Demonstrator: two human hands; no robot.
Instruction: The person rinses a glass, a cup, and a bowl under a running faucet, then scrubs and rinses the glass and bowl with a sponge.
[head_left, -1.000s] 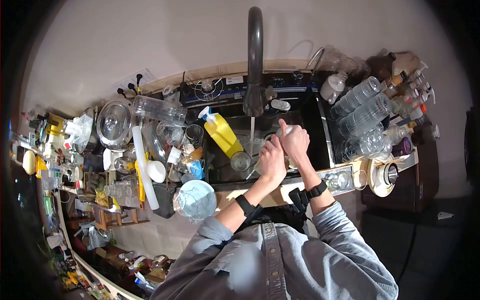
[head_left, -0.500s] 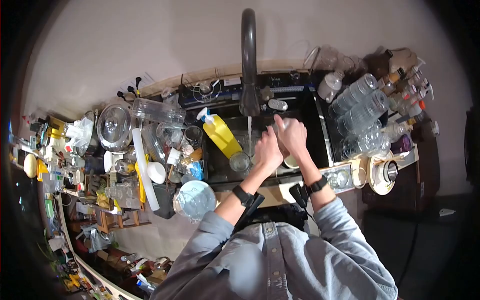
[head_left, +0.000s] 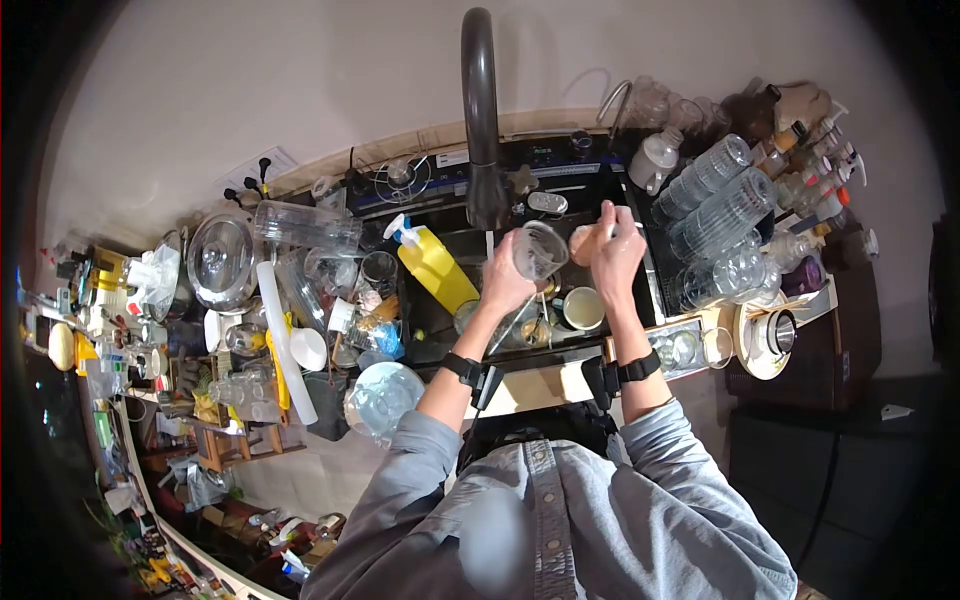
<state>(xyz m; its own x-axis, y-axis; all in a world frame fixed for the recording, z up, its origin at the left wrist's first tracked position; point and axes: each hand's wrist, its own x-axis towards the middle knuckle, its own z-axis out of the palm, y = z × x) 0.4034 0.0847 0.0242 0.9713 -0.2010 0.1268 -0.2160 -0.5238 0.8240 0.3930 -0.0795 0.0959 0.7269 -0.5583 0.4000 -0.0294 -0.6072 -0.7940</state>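
Over the sink (head_left: 425, 350), my left hand (head_left: 508, 275) grips a clear drinking glass (head_left: 541, 250), its round mouth tilted toward me. Just right of it, my right hand (head_left: 617, 250) is closed, with a pale pinkish thing (head_left: 581, 245) at its fingers that I cannot make out. Below the hands a cream mug (head_left: 582, 308) stands in the sink beside several utensils. A yellow bottle with a blue-and-white top (head_left: 436, 268) leans left of my left hand. Above it hangs the black faucet (head_left: 487, 195), with a water stream partly hidden by that hand.
Ribbed clear glasses (head_left: 722, 215) lie stacked at the right, near a white jug (head_left: 655, 160). A plate with a metal cup (head_left: 765, 345) sits at the right edge. Jars, lids and a clear bowl (head_left: 388, 398) crowd the left counter.
My hands have moved apart: the left goes left and the glass comes into clear view, while the right goes right. The mug shows more fully, and the whole view has shifted slightly.
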